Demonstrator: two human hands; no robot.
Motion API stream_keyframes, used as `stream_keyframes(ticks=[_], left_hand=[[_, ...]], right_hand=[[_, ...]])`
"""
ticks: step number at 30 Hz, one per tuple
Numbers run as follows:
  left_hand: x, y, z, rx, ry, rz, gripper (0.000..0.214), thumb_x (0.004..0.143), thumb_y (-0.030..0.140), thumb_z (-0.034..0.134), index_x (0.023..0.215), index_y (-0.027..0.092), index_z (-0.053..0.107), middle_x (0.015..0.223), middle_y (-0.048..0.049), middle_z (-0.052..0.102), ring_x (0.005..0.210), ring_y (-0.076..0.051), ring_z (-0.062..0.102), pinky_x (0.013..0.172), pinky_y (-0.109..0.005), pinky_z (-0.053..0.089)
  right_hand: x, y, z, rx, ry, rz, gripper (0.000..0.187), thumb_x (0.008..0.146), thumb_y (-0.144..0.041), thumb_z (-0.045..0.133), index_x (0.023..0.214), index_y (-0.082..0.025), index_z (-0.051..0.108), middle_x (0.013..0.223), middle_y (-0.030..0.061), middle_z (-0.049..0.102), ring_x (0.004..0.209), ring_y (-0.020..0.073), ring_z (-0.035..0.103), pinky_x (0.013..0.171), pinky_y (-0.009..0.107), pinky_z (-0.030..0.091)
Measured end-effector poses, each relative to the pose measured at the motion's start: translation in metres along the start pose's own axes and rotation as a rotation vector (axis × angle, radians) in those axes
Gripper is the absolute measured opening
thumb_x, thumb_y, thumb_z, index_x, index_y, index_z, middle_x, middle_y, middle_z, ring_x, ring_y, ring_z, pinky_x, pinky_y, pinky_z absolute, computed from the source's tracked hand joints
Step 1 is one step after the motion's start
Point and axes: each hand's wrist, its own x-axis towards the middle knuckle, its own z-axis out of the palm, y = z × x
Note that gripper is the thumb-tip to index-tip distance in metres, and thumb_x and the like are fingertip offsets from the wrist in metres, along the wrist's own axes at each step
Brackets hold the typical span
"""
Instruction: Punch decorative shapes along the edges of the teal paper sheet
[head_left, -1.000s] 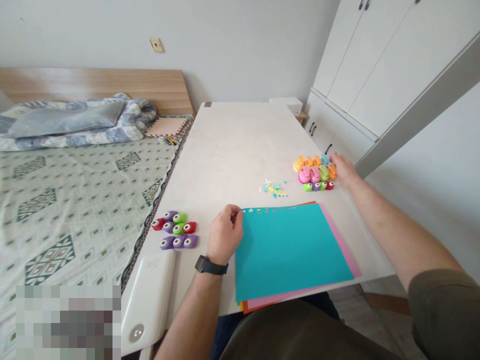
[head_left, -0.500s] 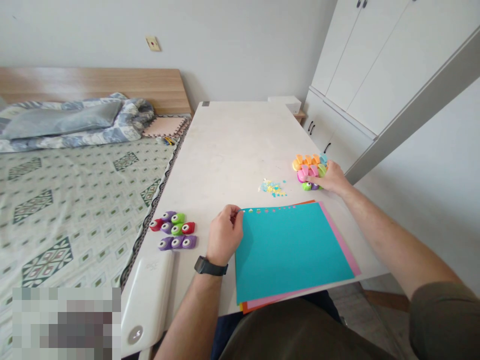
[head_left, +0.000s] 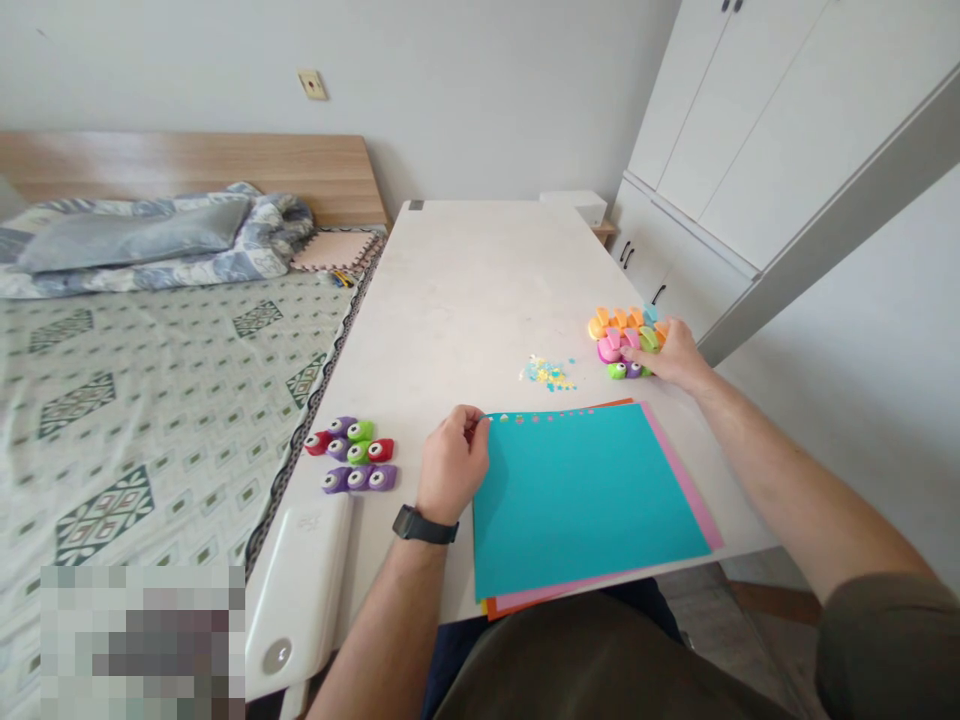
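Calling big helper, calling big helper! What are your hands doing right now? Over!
Left hand at the top edge of the teal paper. Right hand on the pastel craft punches. Paper scraps just beyond the sheet.

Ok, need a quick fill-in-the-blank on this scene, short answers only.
1. The black wristwatch is on the ____ wrist, and the right hand rests on the pastel plastic craft punches.
2. The lowest paper sheet in the stack is coloured ____.
3. A row of small punched shapes runs along the ____ edge of the teal paper sheet.

Missing words: left; orange; top.
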Motion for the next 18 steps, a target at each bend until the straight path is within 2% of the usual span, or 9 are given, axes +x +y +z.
stream_keyframes(ticks=[5,10,14,18], left_hand=[[0.0,0.001,-0.001,0.002,-0.01,0.006,0.017,0.098,0.035,0.053,0.097,0.022,0.064,0.084,-0.0026,0.072,0.075,-0.019,0.066,0.069,-0.03,0.045],[-0.001,0.001,-0.001,0.013,-0.016,0.007,0.016,0.098,0.035,0.054,0.098,0.022,0.064,0.084,-0.0022,0.072,0.075,-0.019,0.066,0.069,-0.03,0.045],[-0.001,0.0,0.0,0.016,-0.021,0.01,0.016,0.098,0.035,0.054,0.097,0.022,0.064,0.084,-0.0026,0.072,0.074,-0.019,0.066,0.068,-0.03,0.045],[-0.001,0.001,0.001,0.012,-0.036,0.01,0.016,0.098,0.035,0.054,0.097,0.022,0.064,0.084,-0.0032,0.072,0.075,-0.019,0.066,0.068,-0.029,0.045]], right_hand=[[-0.013,0.0,-0.015,0.064,0.124,0.027,0.104,0.074,-0.066,0.075,0.151,-0.006,0.038,0.155,0.0302,0.042,0.145,0.0419,0.041,0.12,0.055,0.034],[-0.026,-0.018,-0.029,0.133,0.221,-0.083,0.085,0.082,-0.062,0.071,0.148,-0.015,0.043,0.149,0.0233,0.05,0.14,0.0396,0.048,0.116,0.057,0.04],[-0.039,-0.06,-0.036,0.227,0.191,-0.201,0.073,0.087,-0.059,0.068,0.146,-0.022,0.046,0.146,0.0179,0.053,0.139,0.0367,0.05,0.114,0.057,0.042],[-0.063,-0.123,-0.034,0.319,0.073,-0.377,0.06,0.091,-0.05,0.067,0.142,-0.024,0.049,0.145,0.017,0.054,0.135,0.0349,0.053,0.115,0.057,0.041]])
